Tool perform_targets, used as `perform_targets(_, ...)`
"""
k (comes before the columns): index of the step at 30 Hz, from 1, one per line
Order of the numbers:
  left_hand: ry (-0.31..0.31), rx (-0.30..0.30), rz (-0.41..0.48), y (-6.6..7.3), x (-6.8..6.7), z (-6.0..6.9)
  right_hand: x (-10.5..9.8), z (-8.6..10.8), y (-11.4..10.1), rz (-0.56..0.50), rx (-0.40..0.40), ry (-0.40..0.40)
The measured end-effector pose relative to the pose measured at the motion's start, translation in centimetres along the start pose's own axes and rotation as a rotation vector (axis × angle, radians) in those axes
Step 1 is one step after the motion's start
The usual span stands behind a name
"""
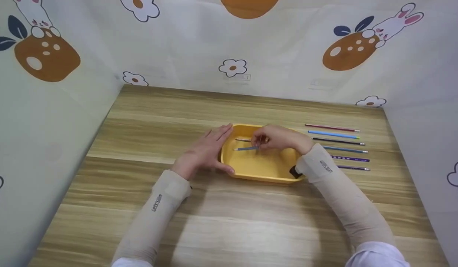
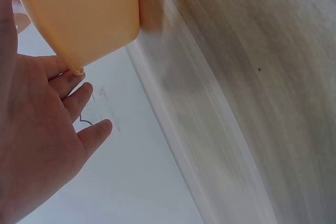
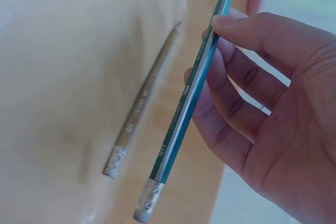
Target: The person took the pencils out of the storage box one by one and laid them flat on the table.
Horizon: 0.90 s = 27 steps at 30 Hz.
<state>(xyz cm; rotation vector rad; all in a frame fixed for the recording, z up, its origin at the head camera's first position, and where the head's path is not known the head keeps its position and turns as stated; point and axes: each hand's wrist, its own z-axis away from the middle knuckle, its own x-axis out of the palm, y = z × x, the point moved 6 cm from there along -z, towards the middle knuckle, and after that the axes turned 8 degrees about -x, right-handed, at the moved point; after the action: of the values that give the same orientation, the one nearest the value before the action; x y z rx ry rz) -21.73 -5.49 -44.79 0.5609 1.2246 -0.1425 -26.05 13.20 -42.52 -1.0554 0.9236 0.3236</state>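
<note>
My right hand (image 1: 275, 139) is over the yellow tray (image 1: 256, 178) and pinches a teal-green pencil (image 3: 184, 98) between thumb and fingers. In the right wrist view its grey eraser end points down and away from the palm. Another pencil, gold-brown (image 3: 142, 103) with an eraser tip, lies on the tray floor beside it; in the head view my right hand partly covers it. My left hand (image 1: 205, 152) rests against the tray's left end, thumb at the near corner and fingers extended along the far side. In the left wrist view, its fingers (image 2: 68, 85) touch the tray's rim.
Several pencils lie in a row on the wooden table (image 1: 140, 148) right of the tray, among them a dark red pencil (image 1: 332, 128) and a light blue pencil (image 1: 332, 134). My right forearm covers the ends of some. A printed cloth (image 1: 184, 48) stands around the table's back and sides.
</note>
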Motion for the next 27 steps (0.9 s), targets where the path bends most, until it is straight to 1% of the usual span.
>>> perform_targets(6,0.001,0.0,0.021,0.1,0.0,0.0,-1.0,0.7,-0.9,0.008,-0.013,0.028)
perform_targets(11,0.003,0.003,0.01,0.0,-0.1,0.0,-1.8,1.5,-1.2,-0.003,-0.008,0.049)
perform_targets(18,0.019,0.018,-0.012,0.0,0.0,-0.2,-2.8,3.2,-0.7,-0.04,0.034,0.08)
perform_targets(24,0.026,0.027,-0.009,0.0,-0.1,-0.1,-3.5,4.6,-0.1,-0.027,0.048,0.119)
perform_targets(27,0.032,0.023,-0.016,0.0,-0.1,0.0,-3.7,5.3,0.4,-0.036,0.07,0.139)
